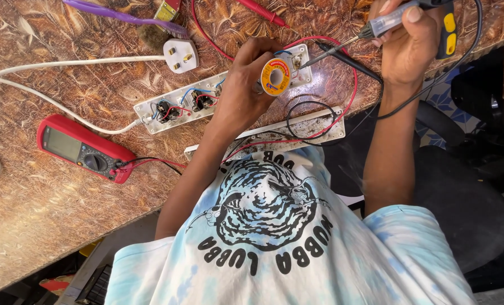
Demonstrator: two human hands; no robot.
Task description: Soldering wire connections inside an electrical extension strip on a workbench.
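Observation:
My left hand [242, 90] grips a small spool of solder [275, 77] with a yellow and orange label, held just above the opened white power strip [178, 104], whose sockets and red, blue and black wires are exposed. My right hand [411, 42] holds a soldering iron [376, 25] with a yellow and black handle. Its tip points down-left towards the right end of the strip [298, 59], close to the spool.
A red multimeter [85, 149] lies at the left of the patterned brown table [32, 214], its red and black leads running right. The strip's white cover [314, 131] lies near the table edge. A white plug [181, 55], purple brush [122, 17] and red probe [263, 12] lie farther back. A black chair [466, 209] stands at the right.

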